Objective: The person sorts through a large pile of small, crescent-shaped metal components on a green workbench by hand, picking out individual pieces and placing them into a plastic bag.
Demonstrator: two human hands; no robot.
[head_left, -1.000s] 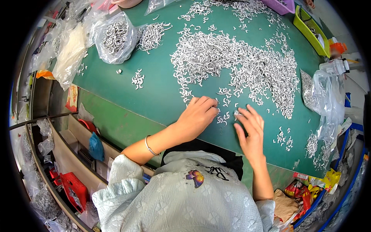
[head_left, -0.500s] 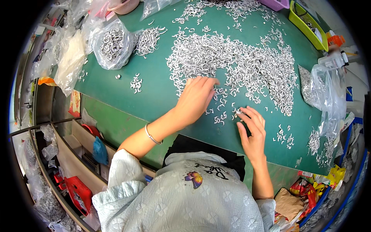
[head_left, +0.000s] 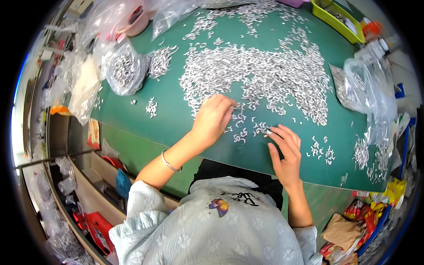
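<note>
A wide heap of small silver crescent-shaped pieces (head_left: 282, 75) covers the middle of the green table (head_left: 132, 119). At the heap's near edge my left hand (head_left: 212, 118) is closed, its fingertips pinched on one crescent piece (head_left: 234, 107). My right hand (head_left: 286, 152) rests on the table to the right, thumb apart from the fingers. Its fingertips touch the side of a small cluster of crescent pieces (head_left: 260, 128). Between my hands lies another little group of crescent pieces (head_left: 240, 136).
Small separate piles of pieces (head_left: 151, 107) lie left and right. Clear bags of silver parts (head_left: 125, 73) stand at the left and a plastic bag (head_left: 371, 97) at the right. A lime-green tray (head_left: 338, 22) and pink bowl (head_left: 137, 24) sit behind. Open drawers (head_left: 95, 172) are below left.
My left fingers have closed on a crescent piece at the heap's edge. More pieces now lie beside my right fingertips. The whole view has shifted slightly.
</note>
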